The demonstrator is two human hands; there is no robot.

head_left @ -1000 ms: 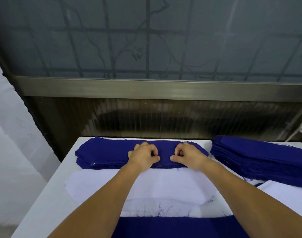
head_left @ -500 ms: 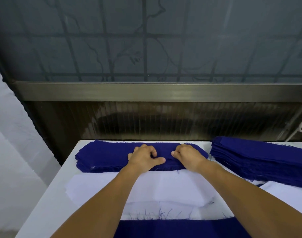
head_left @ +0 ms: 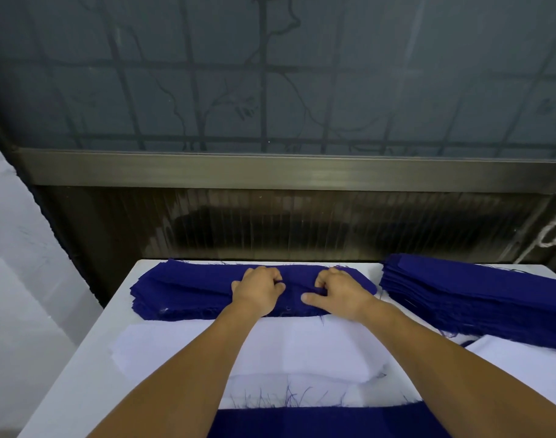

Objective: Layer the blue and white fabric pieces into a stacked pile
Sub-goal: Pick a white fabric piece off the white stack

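1. While both hands sit on the far blue pile (head_left: 181,292), the left hand (head_left: 257,290) has its fingers curled down into the top layer and the right hand (head_left: 339,292) pinches a small ridge of blue cloth between thumb and curled fingers.
2. Compared with a second ago, the hands have moved slightly apart and the right thumb now lies flat along the near edge of the pile; half a second ago the left thumb was stretched toward the right hand, and now it is tucked in. The cloth between the hands shows a fresh crease.
3. I judge this as the start of peeling a single blue piece off the pile: the top layer is gathered but not yet lifted clear.
4. The white pieces (head_left: 270,349) lie just nearer on the bench (head_left: 90,358), with a second white layer and a blue piece (head_left: 302,422) below them at the frame's bottom edge; that near group looks like the layered pile being built.
5. A second, taller blue stack (head_left: 479,298) stands at the right, apart from the hands, with a white piece (head_left: 529,358) just in front of it.
6. No brand, label or readable writing shows on the cloth, the bench or the window (head_left: 270,74) behind.
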